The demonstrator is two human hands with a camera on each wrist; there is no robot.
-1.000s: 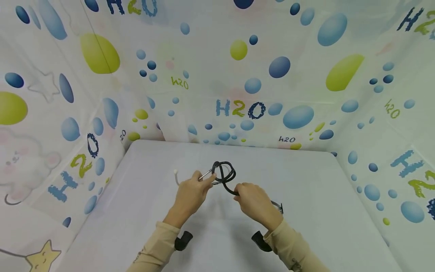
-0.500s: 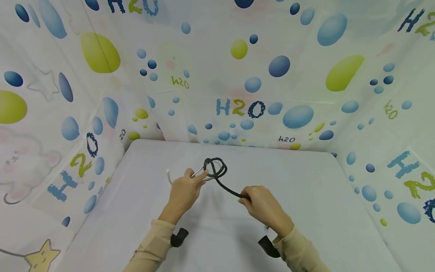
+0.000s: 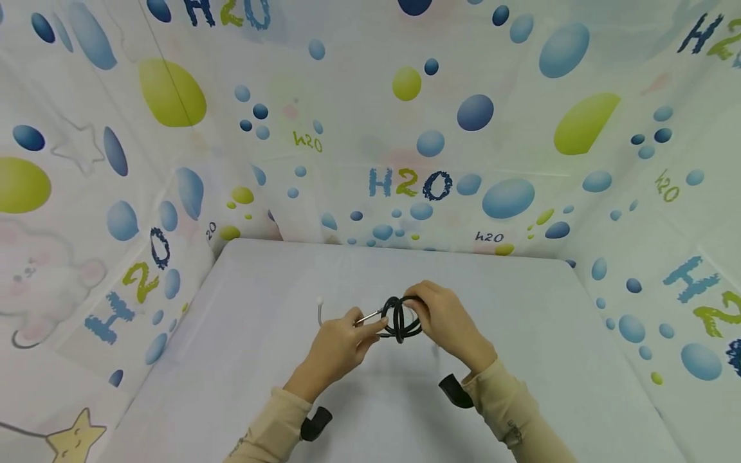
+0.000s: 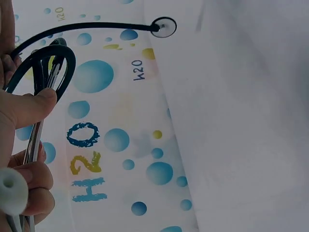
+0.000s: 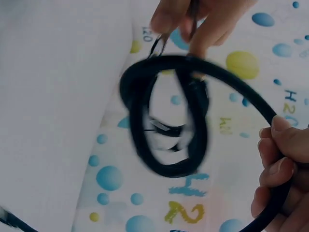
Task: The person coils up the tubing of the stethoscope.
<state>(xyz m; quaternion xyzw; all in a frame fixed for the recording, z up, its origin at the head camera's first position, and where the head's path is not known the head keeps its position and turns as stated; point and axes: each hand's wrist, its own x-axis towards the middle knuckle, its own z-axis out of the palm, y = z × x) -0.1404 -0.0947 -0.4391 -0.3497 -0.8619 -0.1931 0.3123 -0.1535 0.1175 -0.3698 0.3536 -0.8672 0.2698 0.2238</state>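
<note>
A black stethoscope (image 3: 399, 323) with its tubing wound in loops is held up over the table between both hands. My left hand (image 3: 338, 346) grips the metal ear tubes (image 4: 34, 145), its thumb close to the coil. A white ear tip (image 4: 13, 191) shows below the thumb. My right hand (image 3: 448, 321) pinches the tubing (image 5: 241, 87) at the right of the coil, fingers curled round it in the right wrist view. From there the loose end runs to the chest piece (image 4: 164, 27), which hangs free; in the head view it is mostly hidden by the right hand.
The white table (image 3: 260, 283) spreads under both hands. Behind it and at the sides stand printed sheets (image 3: 347, 96) with blue and green dots. A black curved mount (image 3: 316, 424) sits at the left wrist, and a similar mount (image 3: 455, 391) at the right.
My right hand pulled the tubing out to the lower right, then swung up and left to the coil, laying a strand across it. My left hand has shifted right and slightly down.
</note>
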